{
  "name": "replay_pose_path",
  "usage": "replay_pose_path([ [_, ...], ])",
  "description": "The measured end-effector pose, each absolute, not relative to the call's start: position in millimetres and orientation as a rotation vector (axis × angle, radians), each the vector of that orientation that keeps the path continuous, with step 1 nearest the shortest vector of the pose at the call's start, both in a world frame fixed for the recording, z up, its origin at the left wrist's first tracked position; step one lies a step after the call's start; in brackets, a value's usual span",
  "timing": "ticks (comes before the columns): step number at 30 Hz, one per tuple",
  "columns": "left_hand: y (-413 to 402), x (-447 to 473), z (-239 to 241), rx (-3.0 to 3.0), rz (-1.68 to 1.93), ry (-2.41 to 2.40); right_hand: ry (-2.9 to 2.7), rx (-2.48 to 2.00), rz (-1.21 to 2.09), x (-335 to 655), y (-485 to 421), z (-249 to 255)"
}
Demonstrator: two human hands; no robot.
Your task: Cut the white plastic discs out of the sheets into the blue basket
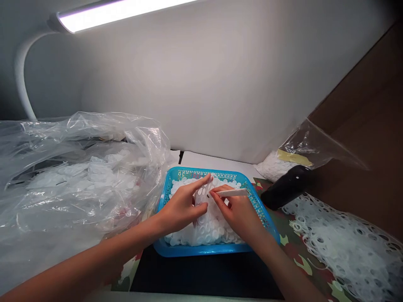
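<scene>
A blue plastic basket (263,213) sits in front of me, heaped with small white round discs (210,231). My left hand (182,206) holds a white sheet of discs (201,195) up over the basket, with its forefinger stretched along the sheet's top and its thumb underneath. My right hand (238,214) is closed in a pinch on a thin white stick-like tool (233,192). The tool's tip touches the sheet near a small dark mark.
A large crumpled clear plastic bag (75,176) with white material fills the left. To the right lie a pile of punched-out white sheet scrap (343,239), a black object (285,188) and a smaller clear bag (302,155). A lamp (103,11) shines overhead. A brown wall (374,126) is at the right.
</scene>
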State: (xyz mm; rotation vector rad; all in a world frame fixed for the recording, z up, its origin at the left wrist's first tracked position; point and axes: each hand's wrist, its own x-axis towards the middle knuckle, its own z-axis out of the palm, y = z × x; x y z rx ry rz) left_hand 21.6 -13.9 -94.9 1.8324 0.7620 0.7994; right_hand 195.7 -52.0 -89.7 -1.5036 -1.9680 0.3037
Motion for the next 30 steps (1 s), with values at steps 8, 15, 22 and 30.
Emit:
replay_pose_path([
  [8, -13, 22, -94, 1.837, 0.797, 0.791, -1.931, -1.445, 0.340, 198, -56, -83],
  [15, -14, 22, -92, 1.805, 0.718, 0.811, -1.690, -1.463, 0.306, 227, -52, -63],
  [22, -14, 22, -90, 1.793, 0.687, 0.828, -1.533, -1.587, 0.215, 258, -51, -47],
  [30, -16, 22, -90, 1.779, 0.715, 0.819, -1.671, -1.512, 0.452, 225, -63, -48],
])
